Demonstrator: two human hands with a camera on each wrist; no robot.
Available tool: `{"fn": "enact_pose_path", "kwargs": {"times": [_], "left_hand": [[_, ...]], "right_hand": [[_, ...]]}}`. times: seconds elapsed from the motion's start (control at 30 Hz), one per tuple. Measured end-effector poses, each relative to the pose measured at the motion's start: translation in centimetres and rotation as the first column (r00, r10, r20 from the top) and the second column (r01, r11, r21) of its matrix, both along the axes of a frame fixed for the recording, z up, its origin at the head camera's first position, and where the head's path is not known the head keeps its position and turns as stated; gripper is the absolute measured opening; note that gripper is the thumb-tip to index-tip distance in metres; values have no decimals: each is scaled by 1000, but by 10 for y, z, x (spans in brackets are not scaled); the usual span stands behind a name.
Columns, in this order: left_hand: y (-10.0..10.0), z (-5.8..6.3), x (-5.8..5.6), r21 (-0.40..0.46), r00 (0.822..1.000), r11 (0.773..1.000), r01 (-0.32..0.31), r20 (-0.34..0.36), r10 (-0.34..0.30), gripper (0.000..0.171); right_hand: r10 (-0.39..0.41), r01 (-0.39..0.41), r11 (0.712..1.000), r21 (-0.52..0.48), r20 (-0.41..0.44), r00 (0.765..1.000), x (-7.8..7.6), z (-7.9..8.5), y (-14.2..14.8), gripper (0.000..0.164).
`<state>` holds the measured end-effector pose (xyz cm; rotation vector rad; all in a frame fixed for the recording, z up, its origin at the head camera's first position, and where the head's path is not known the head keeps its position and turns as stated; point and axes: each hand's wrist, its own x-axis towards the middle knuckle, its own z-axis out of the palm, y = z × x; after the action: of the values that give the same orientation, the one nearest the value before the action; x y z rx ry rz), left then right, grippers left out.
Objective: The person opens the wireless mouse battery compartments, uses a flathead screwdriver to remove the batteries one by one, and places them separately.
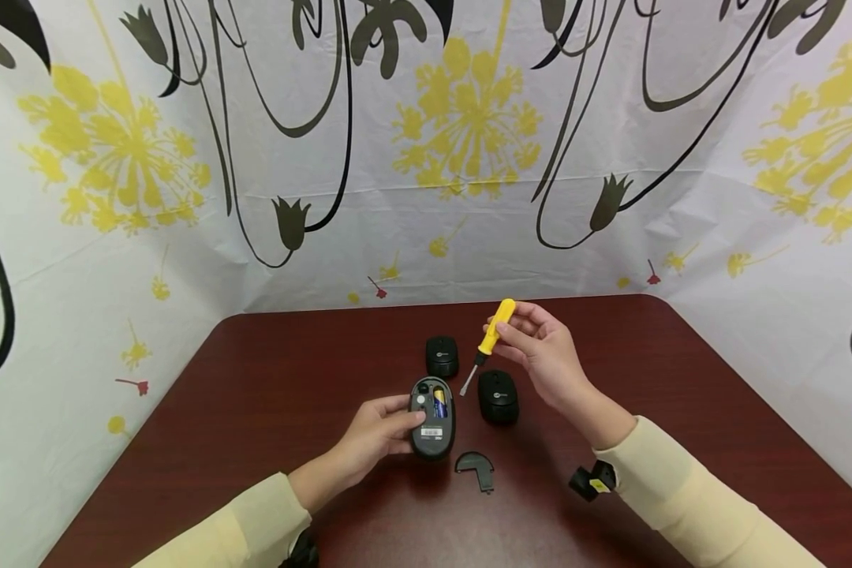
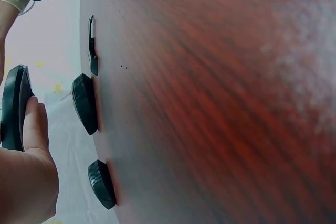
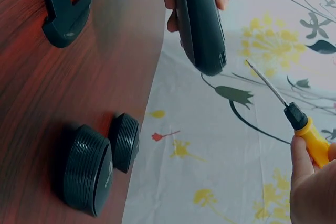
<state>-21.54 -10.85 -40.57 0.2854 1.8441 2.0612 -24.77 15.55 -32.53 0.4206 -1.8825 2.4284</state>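
Observation:
My left hand (image 1: 378, 435) grips a black computer mouse (image 1: 431, 446), its underside turned up toward me. The battery bay is uncovered, and a battery (image 1: 439, 401) with a blue and gold wrapper lies in it. Between thumb and fingers, my right hand (image 1: 545, 351) holds a yellow-handled screwdriver (image 1: 498, 325). Its metal tip points down and left, beside the mouse and apart from it in the right wrist view. A black hooked battery cover (image 1: 480, 469) lies on the table just below the mouse.
Two more black mice stand upright on the brown table (image 1: 291, 371): one mouse (image 1: 498, 397) under the right hand, another mouse (image 1: 442, 355) farther back. A flower-printed white cloth (image 1: 369, 237) hangs behind and along both sides. Small cameras sit on both wrists.

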Motion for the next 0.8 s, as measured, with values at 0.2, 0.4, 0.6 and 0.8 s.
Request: {"fn": "enact_pose_path", "kwargs": {"times": [0.2,0.4,0.6,0.8], "left_hand": [[2,-1,-1,4,1000,1000,1,-2,-1,54],[2,-1,0,-2,1000,1000,2,0,-2,55],[1,-2,0,-3,1000,1000,-8,10,8,55],[1,-5,-2,6,1000,1000,-5,-1,5,54]], "right_hand": [[-11,17,999,45,-129,992,5,-4,-13,32],[-2,13,999,48,-206,978,7,-9,-22,30],[7,29,994,108,-319,948,11,-13,-29,27],[12,88,977,197,-456,890,14,-15,-34,25]]}}
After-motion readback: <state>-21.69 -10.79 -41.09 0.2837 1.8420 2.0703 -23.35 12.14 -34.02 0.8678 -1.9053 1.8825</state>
